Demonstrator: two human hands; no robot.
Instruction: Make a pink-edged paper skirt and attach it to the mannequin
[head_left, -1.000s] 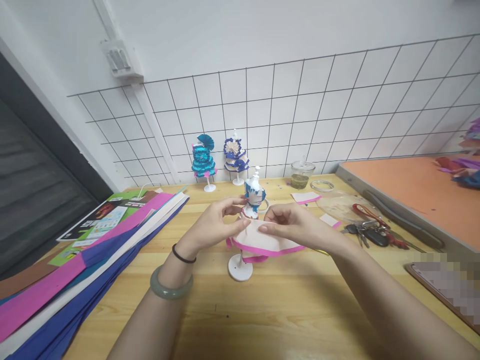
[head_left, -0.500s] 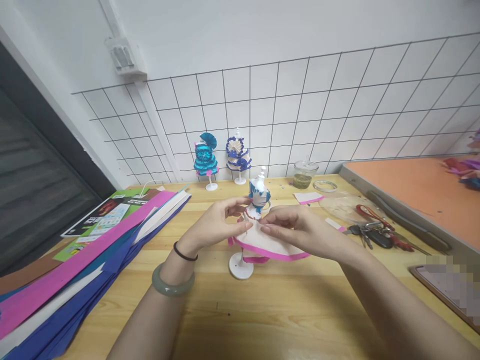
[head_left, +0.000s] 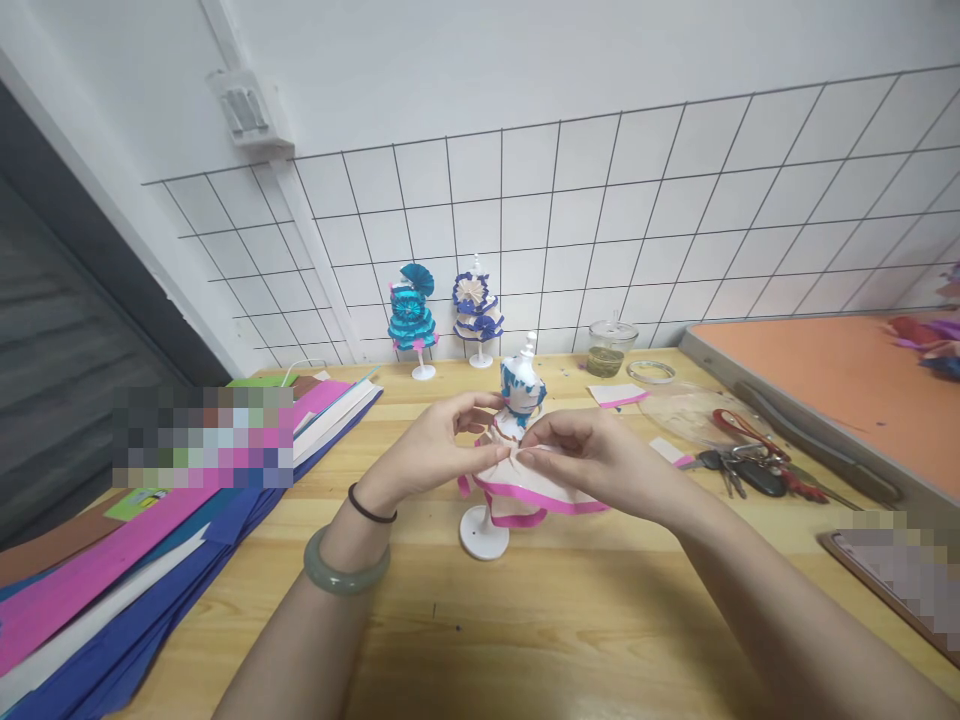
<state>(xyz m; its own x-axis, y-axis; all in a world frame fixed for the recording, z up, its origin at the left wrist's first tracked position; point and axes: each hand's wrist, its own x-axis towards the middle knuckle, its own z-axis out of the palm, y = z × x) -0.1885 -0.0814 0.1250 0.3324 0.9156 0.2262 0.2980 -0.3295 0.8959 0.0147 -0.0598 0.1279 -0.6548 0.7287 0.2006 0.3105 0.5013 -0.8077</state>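
Observation:
A small white dress-form mannequin (head_left: pixel 523 385) stands on a round base (head_left: pixel 484 535) in the middle of the table, leaning slightly to the right. Blue and white paper covers its bust. At its waist hangs a white paper strip (head_left: pixel 546 480) with a pink edge, gathered like a skirt. My left hand (head_left: pixel 439 445) curls around the left side, its thumb pressing the paper at the waist. From the right, my right hand (head_left: pixel 611 460) pinches the same paper between thumb and fingers. The fingertips of both hands nearly meet there. A lower pink-edged layer shows beneath.
Two finished-looking paper-dressed mannequins, one teal (head_left: pixel 411 320) and one white-and-blue (head_left: pixel 478 318), stand by the wall. Coloured paper sheets (head_left: pixel 187 560) lie left. A glass jar (head_left: pixel 607 355), keys (head_left: pixel 739 470), paper scraps (head_left: pixel 616 395) and a phone-like object (head_left: pixel 892 590) are on the right.
The pink-edged paper has been drawn in towards the waist, and its right end has lifted and moved left. The mannequin has shifted slightly right. Both hands keep their hold.

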